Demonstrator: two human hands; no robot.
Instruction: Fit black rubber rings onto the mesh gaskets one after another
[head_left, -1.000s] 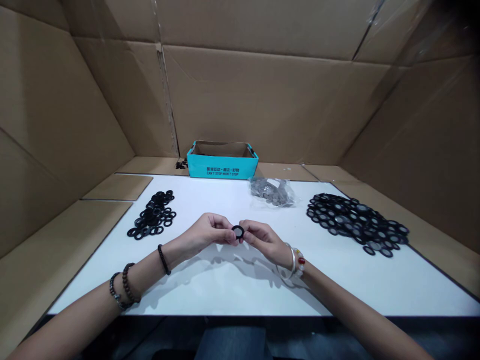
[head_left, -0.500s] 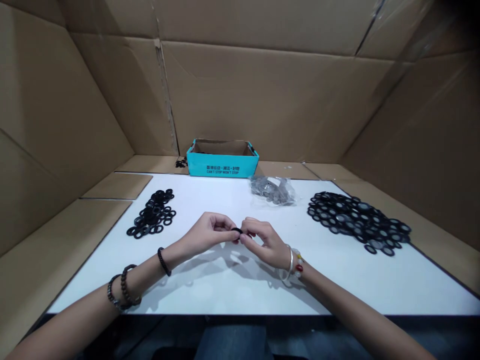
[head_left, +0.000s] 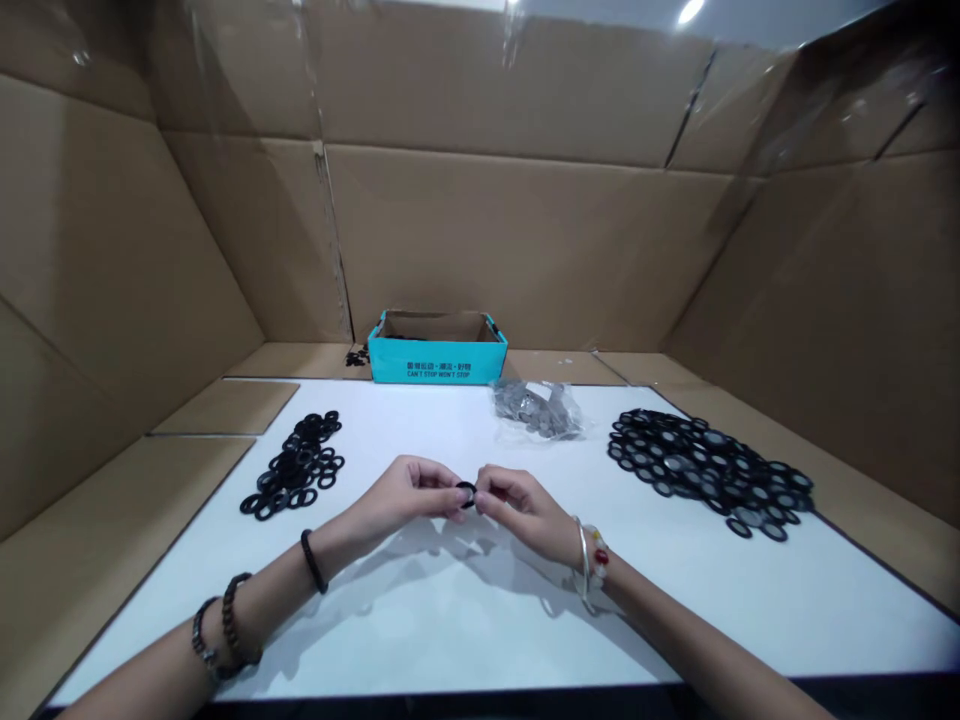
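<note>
Between my two hands, above the middle of the white table, is a small black ring point(head_left: 466, 494), tilted so that its opening faces me. My left hand point(head_left: 412, 497) pinches its left side between thumb and fingers. The thumb and bent fingers of my right hand point(head_left: 523, 510) close on its right edge. A pile of black rings point(head_left: 296, 465) lies on the table to the left. The larger pile at the right is of black rings with pale, greyish centres point(head_left: 701, 465).
Behind my hands lies a clear plastic bag point(head_left: 538, 410) of small grey pieces. At the table's far edge stands an open turquoise box point(head_left: 439, 361), with a few black bits point(head_left: 357, 357) beside it. Cardboard walls point(head_left: 495, 240) enclose the table point(head_left: 420, 640) on three sides.
The view has tipped upward, so everything sits lower in the picture. The ring has turned to show its opening more. Both hands still hold it.
</note>
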